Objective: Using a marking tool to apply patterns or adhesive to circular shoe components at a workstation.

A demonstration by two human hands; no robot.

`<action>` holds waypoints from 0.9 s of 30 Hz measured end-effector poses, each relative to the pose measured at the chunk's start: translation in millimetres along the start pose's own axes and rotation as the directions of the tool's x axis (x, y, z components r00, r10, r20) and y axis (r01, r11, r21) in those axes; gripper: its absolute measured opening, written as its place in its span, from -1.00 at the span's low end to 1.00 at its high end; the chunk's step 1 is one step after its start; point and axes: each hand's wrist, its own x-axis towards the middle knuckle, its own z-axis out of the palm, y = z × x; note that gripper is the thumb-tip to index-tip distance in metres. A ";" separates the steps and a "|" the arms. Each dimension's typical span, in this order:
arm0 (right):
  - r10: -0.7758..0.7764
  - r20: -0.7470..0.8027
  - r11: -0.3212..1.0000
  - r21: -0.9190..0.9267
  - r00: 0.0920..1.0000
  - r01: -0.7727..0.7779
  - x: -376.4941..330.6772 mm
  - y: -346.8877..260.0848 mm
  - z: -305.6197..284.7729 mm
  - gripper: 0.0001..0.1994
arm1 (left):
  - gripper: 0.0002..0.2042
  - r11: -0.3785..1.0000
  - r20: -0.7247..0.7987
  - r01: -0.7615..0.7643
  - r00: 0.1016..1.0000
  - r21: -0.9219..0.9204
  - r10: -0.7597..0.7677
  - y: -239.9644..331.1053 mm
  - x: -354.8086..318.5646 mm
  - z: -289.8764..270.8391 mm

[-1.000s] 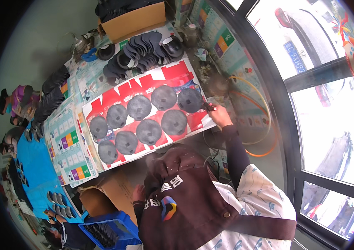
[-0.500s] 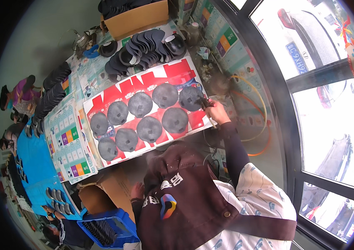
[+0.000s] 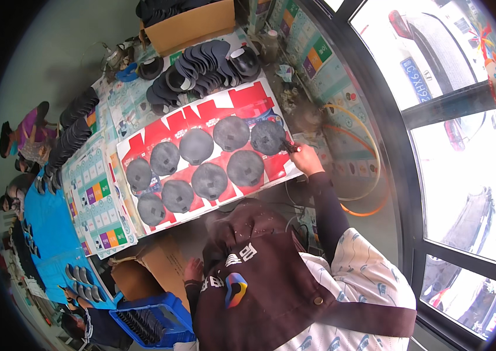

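Observation:
In my right hand [image 3: 306,159], at the right end of the table, is a dark spray gun [image 3: 290,147], its front end aimed left. Close to that tip lies a round dark-grey piece [image 3: 268,138], the far right one of several similar discs, such as this front one [image 3: 245,168], set out in two rows. Under them is a red and white printed sheet [image 3: 274,169]. My left hand [image 3: 193,269] hangs low beside my dark apron [image 3: 253,292], below the table's front edge; it holds nothing visible, and its fingers look loosely apart.
Stacked dark curved pieces [image 3: 201,67] and a cardboard box [image 3: 192,29] stand behind the sheet. Yellow [image 3: 376,169] and orange hoses [image 3: 370,213] loop at the right. A blue crate [image 3: 163,319] sits lower left. Other people [image 3: 31,131] are by a blue table [image 3: 55,216].
My right hand and the spray gun have shifted slightly right and toward me. The orange hose has swung a little outward. The grey discs lie where they were.

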 end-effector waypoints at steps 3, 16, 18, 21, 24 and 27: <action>0.069 -0.130 0.996 0.059 0.989 -0.062 -1.5 1.7 -1.3 -0.64 | -0.63 0.873 0.192 -0.226 0.969 0.432 0.156 15.2 -13.4 6.0; 0.041 -0.167 0.997 -0.059 0.985 -0.051 -10.9 11.5 -14.9 -0.68 | -0.58 0.991 0.068 -0.133 0.989 0.023 0.131 4.4 5.7 -0.4; 0.084 -0.132 0.994 -0.060 0.988 -0.092 -14.2 10.3 -12.8 -0.68 | -0.56 0.995 -0.089 0.068 0.993 -0.079 -0.075 6.6 5.2 0.7; 0.087 0.057 0.996 0.010 0.995 -0.088 -16.1 8.2 -7.0 -0.68 | -0.57 0.987 -0.080 0.055 0.996 0.152 -0.043 14.6 2.2 1.5; 0.197 0.098 0.934 0.283 0.975 -0.217 -14.7 18.5 -5.4 -0.63 | -0.56 0.976 -0.041 0.007 0.999 0.215 0.002 20.8 2.6 1.2; 0.187 -0.135 0.956 0.255 0.973 -0.149 -7.9 48.3 -0.9 -0.66 | -0.57 0.905 -0.052 0.094 0.991 -0.415 -0.126 22.4 10.6 -1.2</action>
